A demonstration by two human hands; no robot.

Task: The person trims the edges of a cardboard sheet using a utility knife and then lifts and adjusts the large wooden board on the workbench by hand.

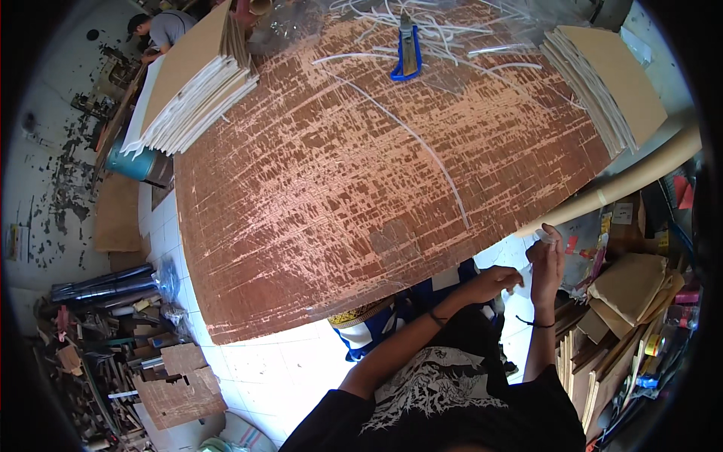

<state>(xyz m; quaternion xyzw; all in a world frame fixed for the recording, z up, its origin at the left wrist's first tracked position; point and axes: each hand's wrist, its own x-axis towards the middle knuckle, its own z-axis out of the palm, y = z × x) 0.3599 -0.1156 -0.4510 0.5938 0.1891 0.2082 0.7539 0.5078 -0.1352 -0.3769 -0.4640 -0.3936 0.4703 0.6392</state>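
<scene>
My right hand is raised off the near right edge of the worktable. Its fingers are closed on a small whitish, translucent piece whose kind I cannot make out. Just left of it, apart from the table top, is my left hand with its fingers curled in; whatever they may hold is hidden. On the scored brown table top, a long thin white strip curves toward my hands. A blue utility knife lies at the far side, beside a tangle of white strips.
Stacks of brown-and-white board stand at the far left and far right corners. A long cardboard tube runs along the right edge. Scrap boards lean at right; more scraps pile at left. Another person works at far left.
</scene>
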